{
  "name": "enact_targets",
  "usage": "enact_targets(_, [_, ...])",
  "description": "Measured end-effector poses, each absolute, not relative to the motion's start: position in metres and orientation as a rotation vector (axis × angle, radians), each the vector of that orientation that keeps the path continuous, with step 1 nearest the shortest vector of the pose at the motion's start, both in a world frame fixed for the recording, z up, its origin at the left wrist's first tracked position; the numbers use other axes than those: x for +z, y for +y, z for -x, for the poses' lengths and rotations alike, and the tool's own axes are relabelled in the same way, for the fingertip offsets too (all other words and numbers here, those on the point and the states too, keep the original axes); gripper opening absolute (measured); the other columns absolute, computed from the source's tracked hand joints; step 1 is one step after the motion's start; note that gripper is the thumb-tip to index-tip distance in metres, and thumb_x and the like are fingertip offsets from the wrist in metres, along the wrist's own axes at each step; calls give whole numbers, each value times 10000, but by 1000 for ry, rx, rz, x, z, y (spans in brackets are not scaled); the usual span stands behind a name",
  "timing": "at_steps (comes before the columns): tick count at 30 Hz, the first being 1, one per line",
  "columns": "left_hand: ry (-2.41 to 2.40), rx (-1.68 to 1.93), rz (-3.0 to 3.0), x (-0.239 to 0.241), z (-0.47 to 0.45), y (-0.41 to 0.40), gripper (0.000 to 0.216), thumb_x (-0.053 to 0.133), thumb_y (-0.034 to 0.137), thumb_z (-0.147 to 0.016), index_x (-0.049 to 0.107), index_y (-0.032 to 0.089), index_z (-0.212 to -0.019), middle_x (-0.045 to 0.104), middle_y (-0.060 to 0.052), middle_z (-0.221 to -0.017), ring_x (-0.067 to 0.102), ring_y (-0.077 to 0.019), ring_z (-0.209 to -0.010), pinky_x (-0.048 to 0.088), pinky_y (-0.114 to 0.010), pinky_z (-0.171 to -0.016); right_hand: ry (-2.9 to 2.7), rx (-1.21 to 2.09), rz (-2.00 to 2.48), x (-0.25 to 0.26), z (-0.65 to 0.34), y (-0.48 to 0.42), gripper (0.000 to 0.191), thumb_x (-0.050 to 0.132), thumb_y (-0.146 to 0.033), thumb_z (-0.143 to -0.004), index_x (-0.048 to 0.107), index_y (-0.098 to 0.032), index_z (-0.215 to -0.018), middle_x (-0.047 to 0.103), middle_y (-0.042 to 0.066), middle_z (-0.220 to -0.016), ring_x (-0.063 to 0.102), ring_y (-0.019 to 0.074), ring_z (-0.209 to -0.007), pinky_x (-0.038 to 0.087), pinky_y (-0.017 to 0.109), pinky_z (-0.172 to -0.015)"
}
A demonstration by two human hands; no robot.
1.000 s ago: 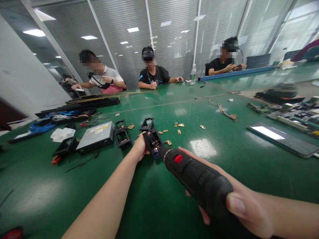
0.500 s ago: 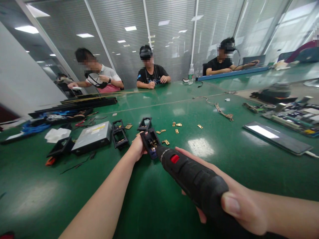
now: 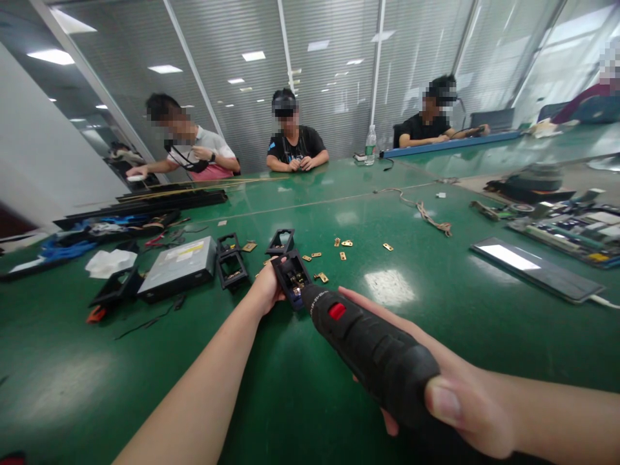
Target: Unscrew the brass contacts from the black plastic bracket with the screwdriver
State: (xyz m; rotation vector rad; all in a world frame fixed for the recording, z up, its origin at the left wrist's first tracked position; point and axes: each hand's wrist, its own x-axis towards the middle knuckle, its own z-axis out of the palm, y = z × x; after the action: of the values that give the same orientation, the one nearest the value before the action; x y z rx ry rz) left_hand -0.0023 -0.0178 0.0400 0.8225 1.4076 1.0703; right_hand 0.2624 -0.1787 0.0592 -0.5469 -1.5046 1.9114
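Observation:
My left hand (image 3: 269,285) grips a black plastic housing (image 3: 289,274) by its left side, tilted toward me, with brass-coloured metal parts inside. My right hand (image 3: 465,400) is wrapped round a black cordless drill (image 3: 372,349) with a red switch on top. The drill's front end points into the housing, and its tip is hidden there. Beyond the housing lie several small brass plates (image 3: 321,278) with holes. Another black frame (image 3: 280,241) stands just behind it, and a further black frame (image 3: 233,270) is left of my left hand.
On the left are a metal disc drive (image 3: 180,266), a white tissue (image 3: 110,263) and dark strips (image 3: 145,205). A phone-like slab (image 3: 533,268) and circuit boards (image 3: 576,226) lie right. A twisted cord (image 3: 433,219) crosses the green table (image 3: 300,420). Three people sit opposite.
The drill and my right hand have shifted very slightly left, the drill's front end still at the housing. Across the table, the middle person's hands have come together lower down.

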Motion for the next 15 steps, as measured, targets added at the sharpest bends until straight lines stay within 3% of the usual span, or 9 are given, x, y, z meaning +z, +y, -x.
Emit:
enact_targets(8, [1381, 1094, -850, 37, 6, -16, 172, 525, 348, -960, 586, 205, -885, 618, 1, -568, 553, -151, -368, 276, -188, -297, -1514, 1859, 401, 59, -258, -175, 994, 650, -654, -954, 114, -296, -1710, 615, 186, -1259, 620, 132, -716, 511, 257, -628])
enact_targets(12, [1395, 1105, -845, 34, 7, -14, 158, 537, 353, -954, 586, 214, -899, 622, 6, -568, 561, -156, -375, 289, -190, -302, -1515, 1859, 451, 60, -258, -176, 1065, 652, -701, -925, 75, -280, -1714, 605, 180, -1216, 613, 148, -731, 523, 267, -614])
enact_targets(15, [1385, 1101, -851, 33, 7, -15, 175, 539, 367, -953, 589, 212, -888, 615, 4, -561, 557, -155, -374, 275, -188, -301, -1488, 1870, 448, 56, -259, -176, 1016, 612, -718, -944, 82, -318, -1713, 595, 192, -1271, 636, 158, -751, 534, 277, -628])
